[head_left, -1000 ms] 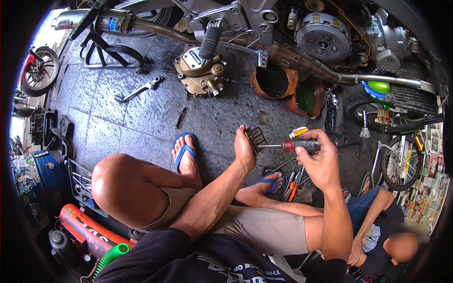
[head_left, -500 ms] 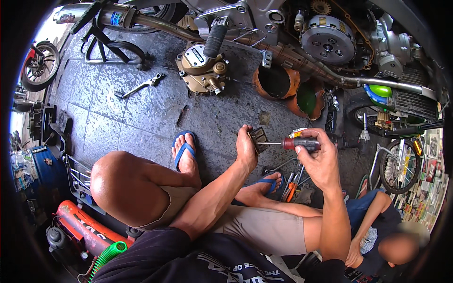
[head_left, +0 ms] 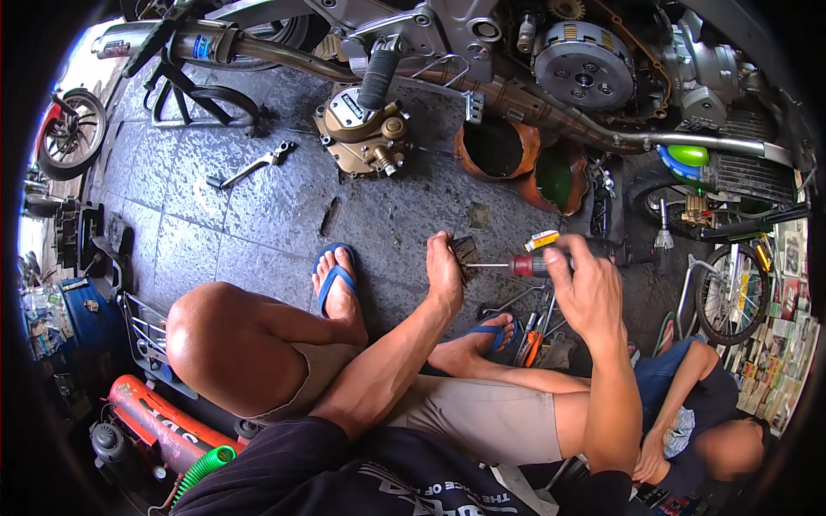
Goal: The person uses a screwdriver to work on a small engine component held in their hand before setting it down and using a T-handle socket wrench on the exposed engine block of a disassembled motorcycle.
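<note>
My left hand (head_left: 444, 273) is closed around a small dark part (head_left: 465, 253), which shows open slots in its frame. My right hand (head_left: 590, 291) grips a screwdriver (head_left: 525, 265) by its red and dark handle, thumb and fingers round the back end. Its thin shaft points left, and the tip meets the dark part or lies right against it; the exact contact is too small to tell. Both hands are held above the floor, in front of my bent knees.
A gold engine cover (head_left: 361, 129), a lever (head_left: 251, 165) and two orange-rimmed pots (head_left: 551, 181) sit on the dark tiles. A motorcycle with an exposed clutch (head_left: 583, 73) stands beyond. Pliers (head_left: 535, 340) lie by my foot. Another person (head_left: 688, 404) sits at right.
The dark part has tilted in my left hand, so its slots show less. My right hand has turned on the screwdriver handle, and the tool sits slightly further left.
</note>
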The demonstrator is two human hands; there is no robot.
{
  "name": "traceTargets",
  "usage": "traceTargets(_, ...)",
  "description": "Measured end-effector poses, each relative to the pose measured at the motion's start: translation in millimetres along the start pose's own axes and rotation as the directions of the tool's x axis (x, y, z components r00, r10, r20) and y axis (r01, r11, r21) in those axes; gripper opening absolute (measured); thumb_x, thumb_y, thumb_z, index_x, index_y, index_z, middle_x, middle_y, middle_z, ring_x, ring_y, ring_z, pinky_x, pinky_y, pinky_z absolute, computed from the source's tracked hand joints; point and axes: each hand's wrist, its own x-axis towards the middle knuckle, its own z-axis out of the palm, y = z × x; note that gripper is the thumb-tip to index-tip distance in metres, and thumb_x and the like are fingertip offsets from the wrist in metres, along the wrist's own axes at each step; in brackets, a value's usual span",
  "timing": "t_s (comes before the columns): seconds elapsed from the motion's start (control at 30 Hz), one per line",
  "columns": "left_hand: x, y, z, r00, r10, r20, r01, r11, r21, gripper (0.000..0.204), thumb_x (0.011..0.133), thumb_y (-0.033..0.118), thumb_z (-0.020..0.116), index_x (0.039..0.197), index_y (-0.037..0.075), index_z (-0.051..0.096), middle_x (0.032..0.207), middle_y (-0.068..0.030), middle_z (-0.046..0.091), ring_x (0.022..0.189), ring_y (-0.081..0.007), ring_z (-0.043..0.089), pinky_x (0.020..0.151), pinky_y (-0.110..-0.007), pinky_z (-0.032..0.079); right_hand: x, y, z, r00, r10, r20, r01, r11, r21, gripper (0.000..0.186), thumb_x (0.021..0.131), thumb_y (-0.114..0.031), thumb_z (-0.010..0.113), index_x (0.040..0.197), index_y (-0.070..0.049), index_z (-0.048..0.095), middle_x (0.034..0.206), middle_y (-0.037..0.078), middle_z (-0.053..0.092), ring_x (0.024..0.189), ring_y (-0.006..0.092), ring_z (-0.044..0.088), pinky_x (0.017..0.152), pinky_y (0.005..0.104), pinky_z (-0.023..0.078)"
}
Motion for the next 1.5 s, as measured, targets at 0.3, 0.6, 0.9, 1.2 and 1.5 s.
traceTargets(0.3, -0.2, -0.4, -1.5, 1.000, -0.017, -0.006, 0.017, 1.000, 0.006, 0.030, 0.097, 0.037, 0.042, 0.102, 0.009, 0.051, 0.088, -0.0030, 0.047, 0.082, -0.0155, 0.046, 0.074, -0.033, 0.043, 4.9, -10.2, -2.5, 0.996, 0.003, 0.085, -0.006, 0.999, 0.036, 0.034, 0.084, -0.018, 0.065, 0.112, -0.001, 0.055, 0.110, 0.022, 0.063, 0.094, 0.0342, 0.065, 0.073, 0.0404, 0.050)
traceTargets(0.6, -0.5, 0.3, 0.4, 0.997, -0.074, 0.008, 0.074, 0.996, -0.057, 0.031, 0.097, 0.039, 0.043, 0.103, 0.010, 0.051, 0.089, -0.0038, 0.047, 0.081, -0.0159, 0.047, 0.072, -0.033, 0.044, 3.3, -3.8, 0.3, 0.984, 0.169, 0.057, -0.164, 0.983, -0.087, 0.028, 0.080, -0.010, 0.064, 0.106, -0.002, 0.058, 0.107, 0.016, 0.062, 0.094, 0.0268, 0.065, 0.066, 0.0391, 0.048)
traceTargets(0.9, -4.1, 3.8, 2.7, 0.995, -0.092, 0.024, 0.094, 0.991, -0.090, 0.033, 0.097, 0.040, 0.042, 0.106, 0.009, 0.051, 0.090, -0.0061, 0.051, 0.080, -0.0179, 0.053, 0.069, -0.035, 0.048, 4.1, -6.2, -0.3, 0.994, 0.113, 0.014, -0.112, 0.992, -0.051, 0.034, 0.084, -0.021, 0.065, 0.110, -0.001, 0.056, 0.097, 0.022, 0.067, 0.088, 0.0348, 0.068, 0.077, 0.0381, 0.051)
traceTargets(1.2, -5.1, 2.3, 4.4, 0.996, -0.087, 0.012, 0.088, 0.994, -0.065, 0.033, 0.096, 0.042, 0.042, 0.103, 0.010, 0.051, 0.089, -0.0051, 0.050, 0.079, -0.0172, 0.053, 0.066, -0.034, 0.047, 1.7, 2.2, 3.6, 0.996, -0.015, -0.089, 0.029, 0.987, 0.156, 0.040, 0.085, -0.024, 0.066, 0.115, 0.000, 0.054, 0.093, 0.020, 0.068, 0.072, 0.0313, 0.068, 0.066, 0.0394, 0.050)
traceTargets(1.5, -5.9, 5.4, 4.5, 0.996, -0.080, 0.035, 0.083, 0.993, -0.090, 0.032, 0.096, 0.040, 0.043, 0.102, 0.010, 0.050, 0.088, -0.0048, 0.050, 0.077, -0.0173, 0.054, 0.066, -0.035, 0.049, 0.8, -1.6, 11.9, 0.992, 0.120, 0.029, -0.114, 0.809, 0.576, 0.027, 0.078, -0.005, 0.072, 0.101, 0.003, 0.061, 0.084, 0.005, 0.065, 0.075, 0.0108, 0.061, 0.067, 0.0275, 0.049)
